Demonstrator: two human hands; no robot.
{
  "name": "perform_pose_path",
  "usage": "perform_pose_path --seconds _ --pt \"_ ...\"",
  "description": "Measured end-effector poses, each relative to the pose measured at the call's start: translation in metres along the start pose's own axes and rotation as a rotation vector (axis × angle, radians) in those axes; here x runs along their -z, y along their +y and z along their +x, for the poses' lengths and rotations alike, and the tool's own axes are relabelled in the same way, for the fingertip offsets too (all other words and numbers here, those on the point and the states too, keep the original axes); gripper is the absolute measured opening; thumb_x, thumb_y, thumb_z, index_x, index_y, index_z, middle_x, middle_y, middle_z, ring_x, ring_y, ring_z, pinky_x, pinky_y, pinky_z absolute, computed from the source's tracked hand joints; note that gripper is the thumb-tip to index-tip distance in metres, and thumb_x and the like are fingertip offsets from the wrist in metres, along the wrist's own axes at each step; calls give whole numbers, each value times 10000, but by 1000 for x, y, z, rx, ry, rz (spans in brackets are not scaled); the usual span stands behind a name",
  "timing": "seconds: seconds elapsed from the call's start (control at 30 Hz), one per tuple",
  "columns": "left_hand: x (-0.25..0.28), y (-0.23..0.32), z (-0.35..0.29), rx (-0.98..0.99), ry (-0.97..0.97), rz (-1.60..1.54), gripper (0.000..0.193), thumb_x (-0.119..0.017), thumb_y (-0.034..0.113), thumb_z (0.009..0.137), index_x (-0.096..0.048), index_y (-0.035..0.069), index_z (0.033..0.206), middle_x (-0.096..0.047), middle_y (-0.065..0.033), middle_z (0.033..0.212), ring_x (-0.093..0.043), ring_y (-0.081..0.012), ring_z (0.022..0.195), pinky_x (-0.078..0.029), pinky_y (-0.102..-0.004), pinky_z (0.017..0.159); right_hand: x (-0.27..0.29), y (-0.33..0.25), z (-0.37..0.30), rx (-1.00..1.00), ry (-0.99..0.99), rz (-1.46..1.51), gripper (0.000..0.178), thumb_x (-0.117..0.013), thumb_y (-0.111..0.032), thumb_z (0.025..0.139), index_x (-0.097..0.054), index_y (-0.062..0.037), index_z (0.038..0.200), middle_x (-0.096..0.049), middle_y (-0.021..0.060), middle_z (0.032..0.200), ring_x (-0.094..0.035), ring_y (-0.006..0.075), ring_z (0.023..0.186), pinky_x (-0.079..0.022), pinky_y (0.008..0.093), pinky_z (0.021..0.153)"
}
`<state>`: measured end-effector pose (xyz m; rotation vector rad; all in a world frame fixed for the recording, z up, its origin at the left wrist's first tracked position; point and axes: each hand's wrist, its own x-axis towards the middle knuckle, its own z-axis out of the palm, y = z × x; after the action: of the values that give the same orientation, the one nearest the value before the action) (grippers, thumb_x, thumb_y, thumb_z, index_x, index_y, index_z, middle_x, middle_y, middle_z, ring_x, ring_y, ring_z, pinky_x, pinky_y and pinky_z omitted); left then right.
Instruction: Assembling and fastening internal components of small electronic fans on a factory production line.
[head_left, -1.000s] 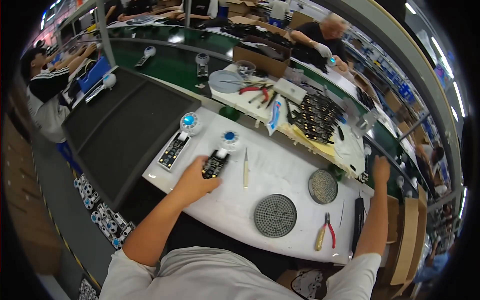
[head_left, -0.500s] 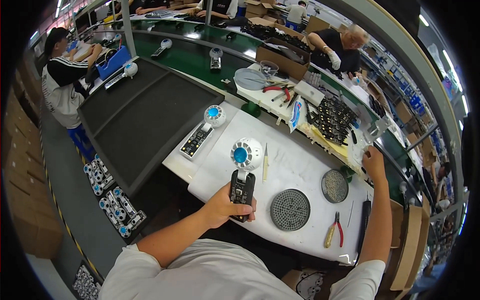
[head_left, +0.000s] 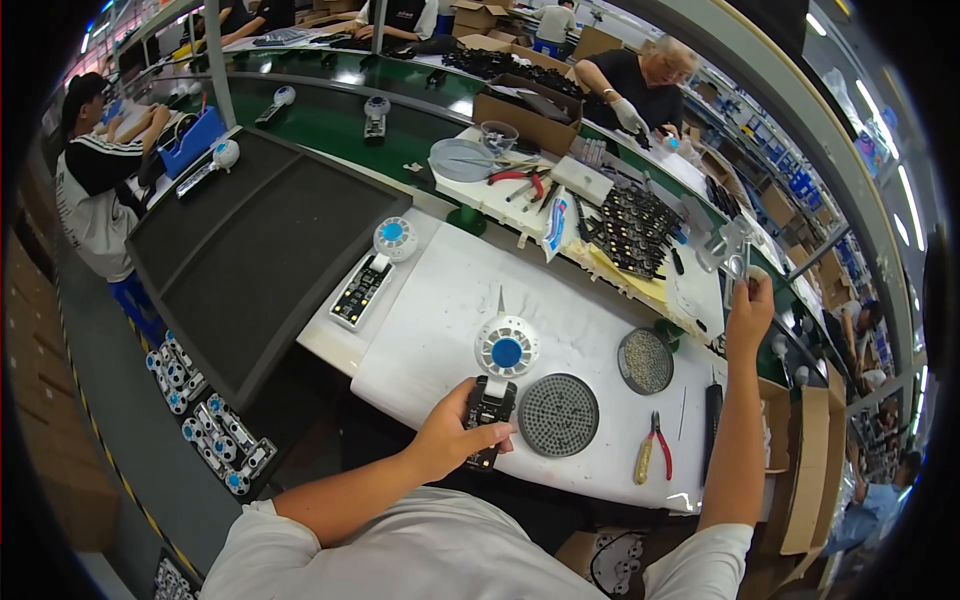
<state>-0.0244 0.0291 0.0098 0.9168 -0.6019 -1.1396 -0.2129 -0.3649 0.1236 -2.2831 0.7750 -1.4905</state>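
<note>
My left hand (head_left: 452, 438) is closed round the black circuit-board handle (head_left: 487, 408) of a device. The device's round white head (head_left: 507, 347), with a blue centre disc, points away from me over the white work mat. Out at the far right, my right hand (head_left: 752, 298) is raised with its fingers closed on a narrow clear plastic piece (head_left: 739, 262). Its exact shape is hard to make out against the other clear parts beside it. A round grey dish of small parts (head_left: 558, 415) lies just right of the held device, and tweezers (head_left: 501, 298) lie partly hidden behind its head.
A similar device (head_left: 372, 275) rests at the mat's left, beside a black foam-lined tray (head_left: 260, 240). Pliers (head_left: 655, 448) and a second dish (head_left: 646, 360) lie to the right. A raised shelf holds black circuit boards (head_left: 632, 232). Co-workers sit across the green conveyor (head_left: 330, 120).
My view has turned rightward. My right hand has moved up to the clear plastic and now grips a piece. The device in my left hand has come lower, its head tilting away.
</note>
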Motion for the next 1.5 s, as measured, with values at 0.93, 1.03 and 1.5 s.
perform_pose_path --seconds 0.93,1.03,1.5 --pt "-41 -12 20 -362 10 62 589 -616 103 876 -267 32 1345 -537 -164 1137 -580 -201 998 -502 -348 868 -46 -207 -208 182 -409 44 198 -688 -36 794 -570 12 946 -559 118 732 -578 239 652 -465 322 571" --pt "-41 -10 18 -362 -19 16 579 -625 125 869 -283 32 1327 -539 -175 1130 -588 -214 979 -515 -355 846 -42 -206 -215 -30 -467 183 259 -704 -67 803 -552 17 995 -567 118 798 -591 223 725 -481 322 607" --pt "-54 -2 12 -184 -119 -254 599 -674 185 843 -333 25 1309 -547 -191 1102 -608 -231 939 -542 -359 795 -32 -204 -232 -890 -853 1069 530 -705 -64 853 -418 39 1286 -549 61 1167 -537 112 1064 -458 289 917"
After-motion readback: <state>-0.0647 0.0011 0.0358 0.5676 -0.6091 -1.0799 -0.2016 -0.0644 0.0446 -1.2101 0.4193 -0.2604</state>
